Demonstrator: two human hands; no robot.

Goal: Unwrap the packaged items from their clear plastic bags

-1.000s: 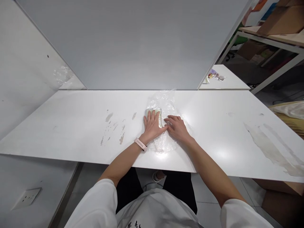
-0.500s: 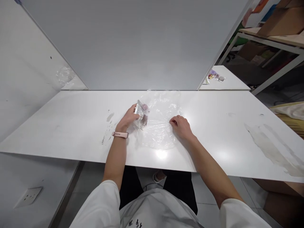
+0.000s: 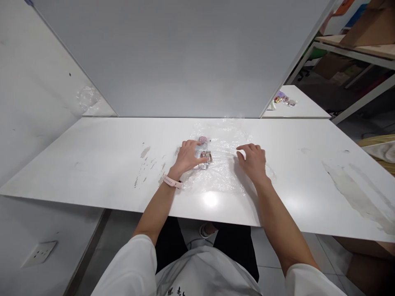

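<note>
A small clear packet (image 3: 201, 147) with a pink piece and a brown patterned piece lies flat on a crinkled sheet of clear plastic film (image 3: 225, 172). My left hand (image 3: 187, 157), with a pale pink band at its wrist, rests over the packet's left side, fingers and thumb spread apart. Its thumb reaches across the brown piece, and the palm hides part of the packet. To the right, my right hand (image 3: 253, 161) is over the film, thumb and index finger parted and nothing visible between them. Whether its fingertips touch the film I cannot tell.
A white table (image 3: 101, 164) with grey smears runs across the view. Behind it stands a tall grey panel (image 3: 191, 61). Small colourful packets (image 3: 285, 98) lie on a white surface beyond, at the right. A ball of clear plastic (image 3: 88, 98) sits at the back left.
The packet has gone from tilted up in my left hand to flat on the film, further right. My left fingers have spread. My right hand has moved right, its pinch opened.
</note>
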